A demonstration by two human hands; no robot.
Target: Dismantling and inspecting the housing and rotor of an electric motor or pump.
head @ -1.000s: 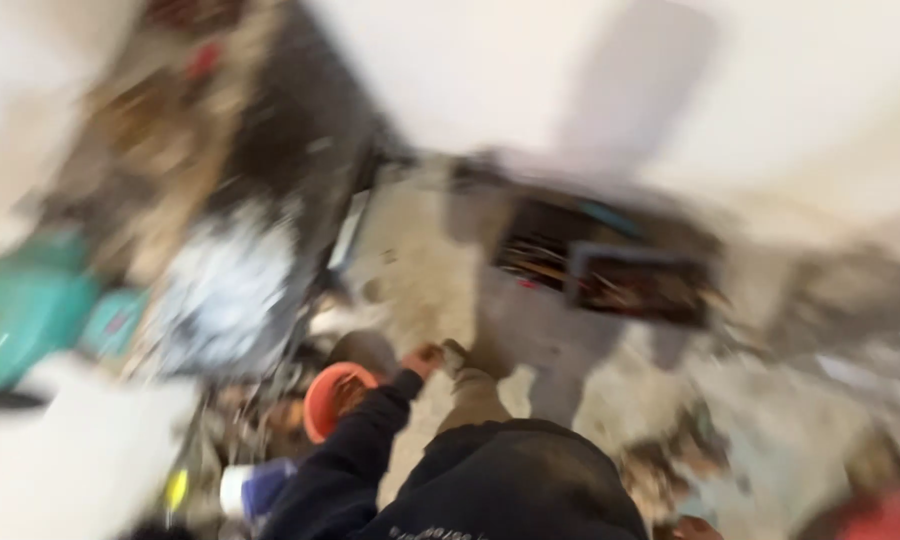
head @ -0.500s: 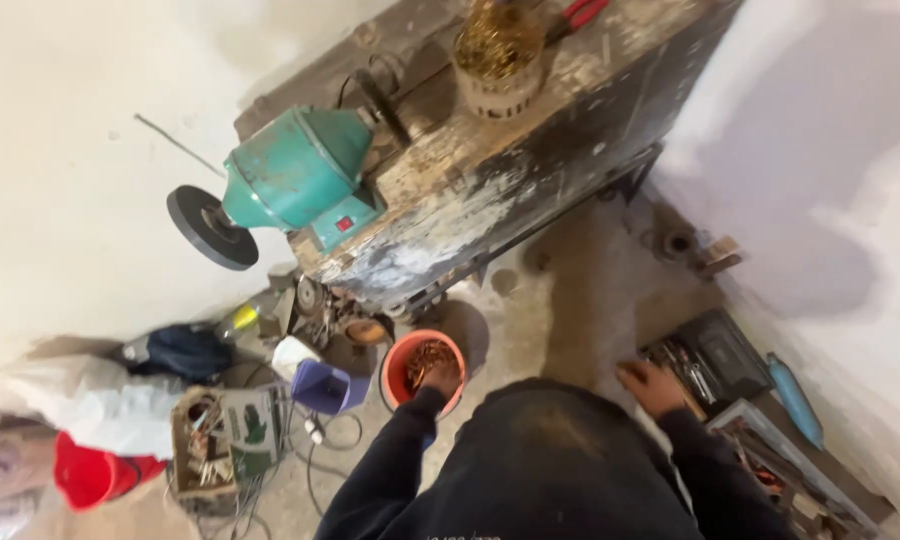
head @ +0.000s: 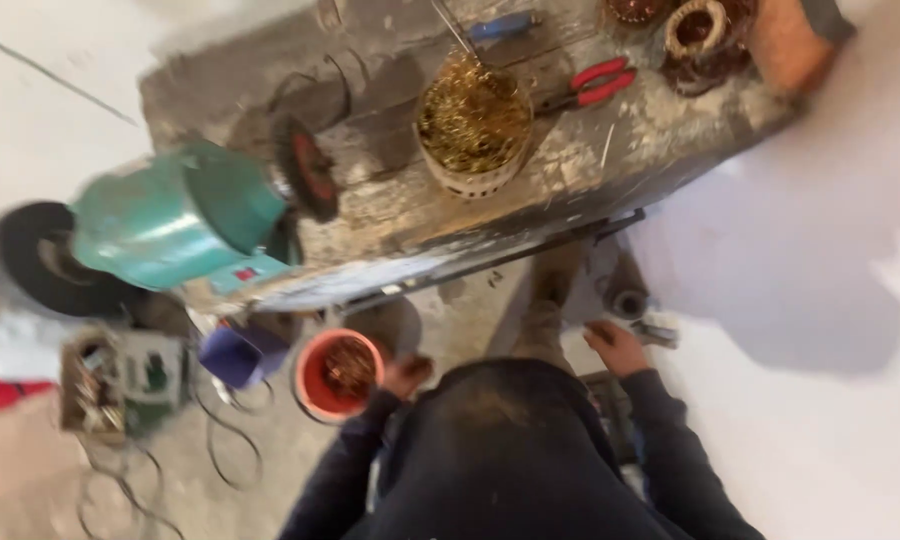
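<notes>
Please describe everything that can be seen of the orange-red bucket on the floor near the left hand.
The orange-red bucket is a round, open container that looks like plastic. It stands upright on the dirty floor, just below the edge of the workbench and beside a small blue container. Inside lies a brownish, coppery tangle that looks like wire scrap; the blur hides detail. The left hand is at its right rim; whether it grips the rim cannot be told.

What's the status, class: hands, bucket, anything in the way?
Left hand at the red bucket rim, grip unclear. Right hand by small metal parts on the floor. Bucket holds coppery scrap. Purple tub close beside the bucket.
</notes>
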